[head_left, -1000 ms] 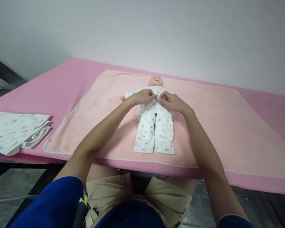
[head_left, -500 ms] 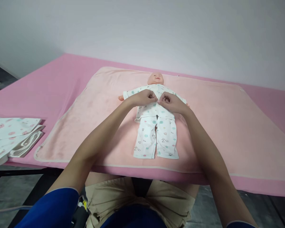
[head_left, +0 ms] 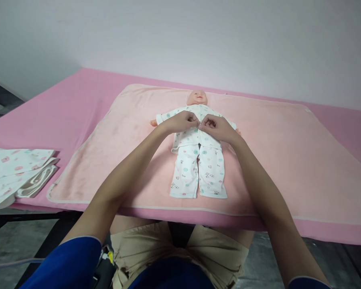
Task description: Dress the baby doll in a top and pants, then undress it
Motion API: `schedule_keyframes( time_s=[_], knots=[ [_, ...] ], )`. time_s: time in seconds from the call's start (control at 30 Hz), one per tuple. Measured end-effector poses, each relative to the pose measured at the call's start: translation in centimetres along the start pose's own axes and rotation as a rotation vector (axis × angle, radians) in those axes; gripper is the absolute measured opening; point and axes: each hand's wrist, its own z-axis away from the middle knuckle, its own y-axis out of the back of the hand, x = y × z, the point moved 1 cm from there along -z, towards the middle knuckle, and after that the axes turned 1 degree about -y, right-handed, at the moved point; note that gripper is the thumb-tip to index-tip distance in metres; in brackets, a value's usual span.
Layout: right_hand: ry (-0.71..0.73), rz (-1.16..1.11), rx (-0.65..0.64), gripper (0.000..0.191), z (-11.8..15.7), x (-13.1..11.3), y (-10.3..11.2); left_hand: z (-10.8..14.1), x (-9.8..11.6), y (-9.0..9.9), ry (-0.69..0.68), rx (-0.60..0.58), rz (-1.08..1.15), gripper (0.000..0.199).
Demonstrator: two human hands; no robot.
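A baby doll (head_left: pixel 197 97) lies on its back, head toward the wall, wearing a white patterned baby shirt (head_left: pixel 186 139) and matching pants (head_left: pixel 185 172). Over the middle of its chest my left hand (head_left: pixel 186 121) and my right hand (head_left: pixel 215 127) almost meet. Both hands pinch the shirt's front edges at the centre opening, thumbs and forefingers pressed together. Any fastener between the fingertips is too small to make out. The doll's two arms stretch out sideways, with its small hands showing past the cuffs.
Under the doll a peach blanket (head_left: pixel 289 160) covers much of the pink table (head_left: pixel 63 104). Folded patterned baby clothes (head_left: pixel 21 168) lie at the table's left front corner. A pale wall (head_left: pixel 198 40) rises behind the table.
Hardly anything differs. Both hands stay at the shirt's front with only slight finger movement, and the whole view has shifted a little.
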Motion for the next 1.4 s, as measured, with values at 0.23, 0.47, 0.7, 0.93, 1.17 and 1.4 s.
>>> schedule_keyframes(
  time_s=[0.23,0.47,0.7,0.93,1.17,1.4],
  knots=[
    [-0.095,-0.112,0.164,0.053,-0.4,1.2,-0.6,-0.1,-0.4,0.1,-0.022,-0.009,0.045,0.017],
    [-0.069,-0.093,0.058,0.044,-1.5,1.4,1.2,-1.1,0.3,0.2,0.01,0.054,0.128,0.016],
    [-0.176,0.085,0.12,0.034,-4.7,1.7,0.3,-3.3,0.5,-0.1,0.07,0.177,0.019,0.043],
    [-0.147,0.112,0.093,0.027,-4.6,1.2,0.2,-3.7,-0.6,-0.2,0.048,0.215,0.063,0.02],
    [-0.094,0.045,0.11,0.028,-4.8,1.6,-0.1,-3.4,-0.5,-0.2,0.085,0.198,0.136,0.022],
    [-0.15,0.024,0.124,0.021,-4.8,1.4,-0.2,-4.2,-1.4,-1.1,0.023,0.247,0.158,0.027]
  ],
)
